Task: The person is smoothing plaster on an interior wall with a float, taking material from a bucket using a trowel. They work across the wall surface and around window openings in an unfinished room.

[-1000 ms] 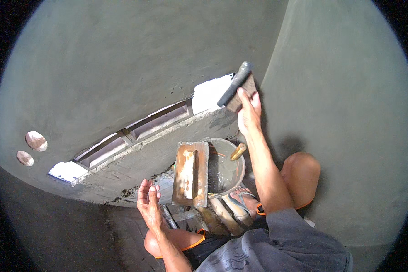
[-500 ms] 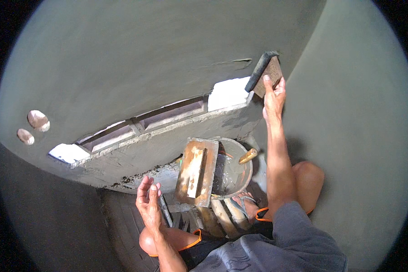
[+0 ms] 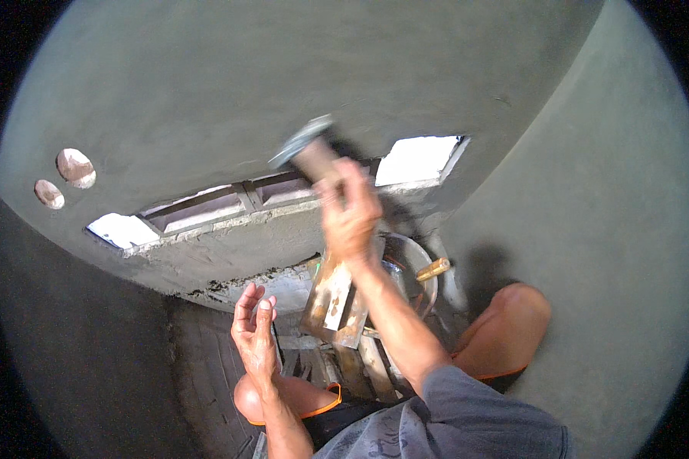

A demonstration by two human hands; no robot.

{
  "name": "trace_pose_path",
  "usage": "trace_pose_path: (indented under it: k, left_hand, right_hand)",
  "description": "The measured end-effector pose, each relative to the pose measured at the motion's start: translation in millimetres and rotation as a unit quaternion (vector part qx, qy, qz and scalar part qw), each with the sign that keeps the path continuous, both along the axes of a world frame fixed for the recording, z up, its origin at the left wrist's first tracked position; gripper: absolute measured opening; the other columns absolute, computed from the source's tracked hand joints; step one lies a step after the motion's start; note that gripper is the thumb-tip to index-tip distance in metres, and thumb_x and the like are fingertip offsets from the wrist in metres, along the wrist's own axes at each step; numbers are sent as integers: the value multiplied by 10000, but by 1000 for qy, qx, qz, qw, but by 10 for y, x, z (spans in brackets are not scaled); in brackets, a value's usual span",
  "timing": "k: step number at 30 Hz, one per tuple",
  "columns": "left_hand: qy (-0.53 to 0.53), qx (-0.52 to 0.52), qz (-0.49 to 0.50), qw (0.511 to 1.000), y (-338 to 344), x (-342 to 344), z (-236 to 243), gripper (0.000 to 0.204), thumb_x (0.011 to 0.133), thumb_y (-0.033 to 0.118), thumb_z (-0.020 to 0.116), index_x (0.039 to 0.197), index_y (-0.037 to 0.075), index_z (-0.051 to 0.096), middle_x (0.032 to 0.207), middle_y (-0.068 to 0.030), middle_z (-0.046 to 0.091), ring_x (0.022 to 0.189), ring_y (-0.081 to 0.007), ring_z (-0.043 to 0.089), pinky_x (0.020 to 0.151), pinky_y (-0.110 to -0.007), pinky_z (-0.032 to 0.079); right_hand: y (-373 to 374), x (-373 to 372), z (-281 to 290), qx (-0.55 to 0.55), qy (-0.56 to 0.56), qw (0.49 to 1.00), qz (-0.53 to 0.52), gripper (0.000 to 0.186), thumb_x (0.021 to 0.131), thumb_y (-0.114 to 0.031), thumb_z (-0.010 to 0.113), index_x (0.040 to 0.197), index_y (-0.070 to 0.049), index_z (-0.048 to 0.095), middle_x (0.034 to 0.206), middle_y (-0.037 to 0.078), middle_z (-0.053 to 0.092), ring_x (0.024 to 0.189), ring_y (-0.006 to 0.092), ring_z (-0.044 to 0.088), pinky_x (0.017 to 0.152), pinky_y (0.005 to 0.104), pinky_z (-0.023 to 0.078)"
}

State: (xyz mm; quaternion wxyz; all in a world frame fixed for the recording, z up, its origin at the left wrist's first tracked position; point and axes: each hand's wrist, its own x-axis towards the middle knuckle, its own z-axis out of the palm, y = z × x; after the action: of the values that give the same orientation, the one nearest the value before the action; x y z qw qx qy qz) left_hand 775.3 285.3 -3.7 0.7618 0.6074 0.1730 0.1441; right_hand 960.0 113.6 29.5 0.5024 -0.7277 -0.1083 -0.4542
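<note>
My right hand (image 3: 350, 214) is closed on a sponge float (image 3: 311, 155), a brown block with a dark grey pad. The float is blurred and lies at the grey plastered wall (image 3: 207, 99), just above the slotted opening. My left hand (image 3: 254, 336) is raised over my left knee, fingers loosely curled and apart, holding nothing. Below my right forearm, a rectangular plastering trowel (image 3: 314, 315) with a pale wooden handle rests tilted against a bucket (image 3: 431, 294). My forearm hides part of both. A wooden tool handle (image 3: 434, 268) sticks out over the bucket's rim.
A row of openings with concrete dividers (image 3: 245, 197) runs low along the wall, bright at both ends. Two round holes (image 3: 76, 167) are at the left. A second plastered wall (image 3: 589, 229) rises close on my right. Wooden poles (image 3: 375, 363) lie below the trowel.
My right hand has swept the sponge float leftward along the wall from the right corner to above the middle opening. The view has shifted slightly; my left hand stays raised.
</note>
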Motion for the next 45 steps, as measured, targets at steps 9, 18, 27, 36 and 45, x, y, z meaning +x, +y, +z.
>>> trace_pose_path:
  k: [9,18,27,36,45]
  left_hand:
    - [12,0,3,1000,101,-10,8,474,1000,157,705,1429,8,567,1374,-117,619,1125,-173,646,920,-305,514]
    - [-55,-73,94,991,54,-203,263,540,994,106,710,1482,15,497,1013,-44,722,854,-41,574,749,-202,459]
    - [-146,-69,255,954,-74,-129,300,590,1017,144,668,1539,37,417,1524,-148,463,1126,-241,673,912,-340,549]
    - [-127,-52,229,964,-26,-171,342,541,1052,168,614,1549,96,411,1527,-118,452,1167,-246,654,937,-339,530]
    - [-118,-54,219,967,42,-118,306,550,1036,175,641,1536,78,431,1510,-115,462,1139,-234,668,903,-313,520]
  right_hand:
    - [121,21,65,-76,51,996,7,323,928,-211,745,1208,-85,644,1123,126,697,1006,310,660,955,442,492]
    - [-352,137,349,156,103,981,53,554,1016,-274,691,1412,54,488,1308,198,621,1169,265,606,1007,393,500]
    - [1708,-79,242,-167,41,966,196,487,853,-132,803,1301,-51,631,1078,187,715,981,369,682,862,454,520]
    - [-1073,196,538,-345,-56,931,-110,673,738,40,721,1371,-166,625,1367,72,660,1274,314,583,1090,498,411]
    - [-867,-3,271,-314,-8,944,-102,461,804,-90,772,1248,-111,649,1222,77,696,1148,320,634,1048,483,433]
